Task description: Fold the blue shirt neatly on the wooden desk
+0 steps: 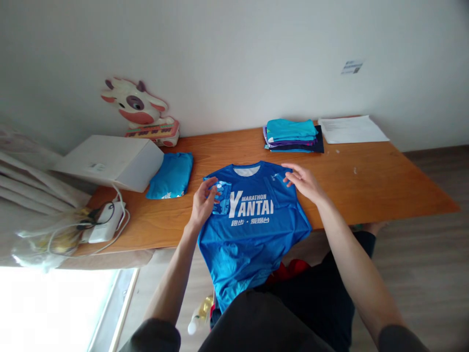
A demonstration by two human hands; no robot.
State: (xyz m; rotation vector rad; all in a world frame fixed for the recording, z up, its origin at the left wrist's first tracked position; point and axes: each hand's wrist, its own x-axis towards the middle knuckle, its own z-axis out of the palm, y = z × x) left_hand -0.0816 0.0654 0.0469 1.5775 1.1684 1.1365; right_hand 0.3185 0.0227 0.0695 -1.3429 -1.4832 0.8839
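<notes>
Two bare hands are laid on one blue T-shirt [252,215], which is spread chest-up at the near edge of the wooden table [384,181], collar toward the wall and hem hanging over the edge toward the lap. Its sides appear folded inward, and each hand is placed over one shoulder, apparently so that the folds are kept flat. The left hand [204,201] is curled on the left sleeve fold, its fingers pinching the cloth lightly. The right hand [302,182] is held flat and open, fingertips pressed on the right shoulder, with nothing grasped.

One folded light-blue garment [170,176] is seen lying alone left of the shirt, beside one white box [110,160]. One stack of folded clothes [291,136] is set against the wall, well apart from the shirt; its pieces cannot be counted exactly. One sheaf of white papers [351,129] is seen beside it. One cow-shaped toy [141,110] is leaned on the wall, and one white power strip [106,222] with cables is placed at the table's left corner.
</notes>
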